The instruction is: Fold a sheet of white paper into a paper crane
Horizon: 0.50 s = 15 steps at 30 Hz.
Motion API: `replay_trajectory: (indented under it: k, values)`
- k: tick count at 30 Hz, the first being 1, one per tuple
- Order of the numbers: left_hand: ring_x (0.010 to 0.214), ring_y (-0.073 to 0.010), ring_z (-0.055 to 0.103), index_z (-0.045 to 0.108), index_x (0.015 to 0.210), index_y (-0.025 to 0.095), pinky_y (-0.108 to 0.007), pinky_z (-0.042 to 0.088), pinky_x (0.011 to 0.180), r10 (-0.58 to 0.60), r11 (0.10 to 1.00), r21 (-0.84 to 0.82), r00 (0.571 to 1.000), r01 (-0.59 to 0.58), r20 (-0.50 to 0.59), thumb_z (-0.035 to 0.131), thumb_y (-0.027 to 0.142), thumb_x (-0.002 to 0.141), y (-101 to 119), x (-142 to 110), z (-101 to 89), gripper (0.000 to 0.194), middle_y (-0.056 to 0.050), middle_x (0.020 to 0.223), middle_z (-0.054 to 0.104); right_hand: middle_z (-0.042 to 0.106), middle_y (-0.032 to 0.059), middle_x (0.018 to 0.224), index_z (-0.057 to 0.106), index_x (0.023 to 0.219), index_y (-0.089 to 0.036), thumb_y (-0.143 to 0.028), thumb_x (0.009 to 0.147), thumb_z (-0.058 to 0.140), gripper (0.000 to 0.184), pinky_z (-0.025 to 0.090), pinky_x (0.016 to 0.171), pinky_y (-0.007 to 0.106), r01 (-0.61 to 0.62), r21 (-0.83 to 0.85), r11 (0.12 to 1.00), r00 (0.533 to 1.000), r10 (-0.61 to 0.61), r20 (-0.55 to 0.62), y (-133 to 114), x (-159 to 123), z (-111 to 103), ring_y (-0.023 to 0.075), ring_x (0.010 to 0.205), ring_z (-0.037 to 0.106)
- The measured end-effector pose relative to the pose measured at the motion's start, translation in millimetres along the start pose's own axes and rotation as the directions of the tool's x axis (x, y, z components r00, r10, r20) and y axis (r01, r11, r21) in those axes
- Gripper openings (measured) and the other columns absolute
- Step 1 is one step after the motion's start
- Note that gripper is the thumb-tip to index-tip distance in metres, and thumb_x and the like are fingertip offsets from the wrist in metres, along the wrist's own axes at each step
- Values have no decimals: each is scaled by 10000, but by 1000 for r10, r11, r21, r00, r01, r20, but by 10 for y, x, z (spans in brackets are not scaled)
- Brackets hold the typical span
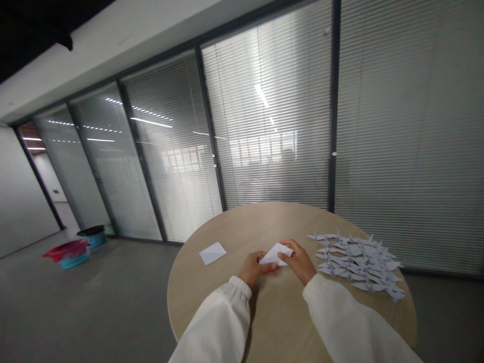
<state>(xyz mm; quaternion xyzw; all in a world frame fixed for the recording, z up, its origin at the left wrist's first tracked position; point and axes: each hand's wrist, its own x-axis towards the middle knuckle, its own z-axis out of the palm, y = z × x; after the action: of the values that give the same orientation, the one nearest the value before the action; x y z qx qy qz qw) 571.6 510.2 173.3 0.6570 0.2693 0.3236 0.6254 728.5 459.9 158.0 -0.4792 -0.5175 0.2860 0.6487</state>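
A piece of folded white paper is held between my two hands over the round table. My left hand grips its left corner, thumb stretched along the lower edge. On the other side, my right hand pinches the right end, its thumb pressing on the top face. To the left of my hands a white paper sheet lies flat on the wood. Many white folded paper cranes sit in close rows to the right of my right hand.
The round wooden table stands near a glass partition with blinds. On the floor at the far left are a bin with a red liner and a bin with a black liner.
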Motion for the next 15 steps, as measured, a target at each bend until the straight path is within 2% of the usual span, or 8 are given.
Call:
replay_trajectory:
  k: [3, 7, 15]
  values:
    - [554, -121, 565, 622, 719, 88, -264, 491, 616, 9, 998, -67, 995, -16, -96, 789, 343, 458, 12, 24, -17, 401, 2, 577, 598, 656, 53, 804, 536, 904, -165, -376, 615, 665, 380, 471, 634, 302, 0, 26, 1000, 1000, 0, -15, -28, -5, 6, 200, 714, 608]
    - [532, -105, 547, 611, 689, 100, -255, 496, 612, 23, 994, -100, 979, -44, -204, 791, 363, 447, 30, 45, -27, 400, 28, 525, 553, 670, 72, 802, 567, 834, -143, -381, 608, 680, 346, 462, 668, 306, -9, 98, 995, 999, 4, 42, -61, -18, 25, 202, 731, 612]
    - [503, -105, 546, 578, 606, 103, -237, 480, 543, 72, 996, -30, 967, -81, -245, 773, 387, 467, 81, 23, -26, 372, 9, 516, 569, 671, 43, 729, 559, 770, -147, -381, 564, 718, 350, 457, 610, 275, -98, 131, 987, 988, 80, 133, -77, -42, 65, 171, 656, 604]
